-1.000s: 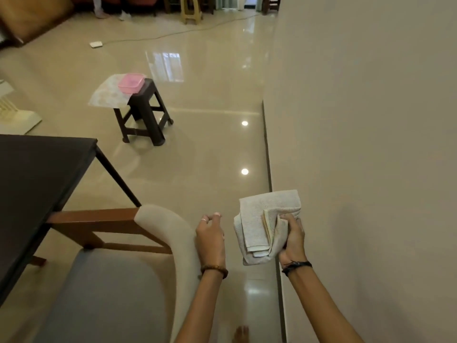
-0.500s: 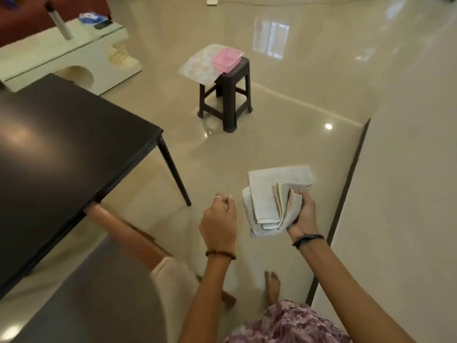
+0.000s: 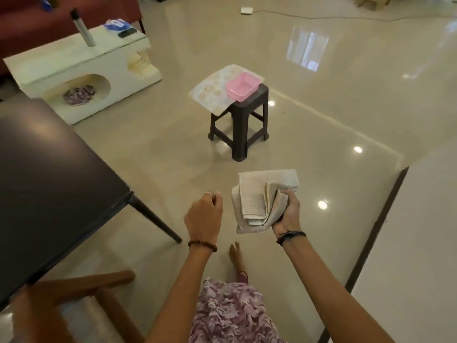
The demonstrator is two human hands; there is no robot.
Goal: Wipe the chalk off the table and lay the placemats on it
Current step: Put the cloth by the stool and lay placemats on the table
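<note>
One cloth, one stool, one pink tub, two tables.

Beige cloth; floral cream placemat; pink tub; dark brown stool; black table
</note>
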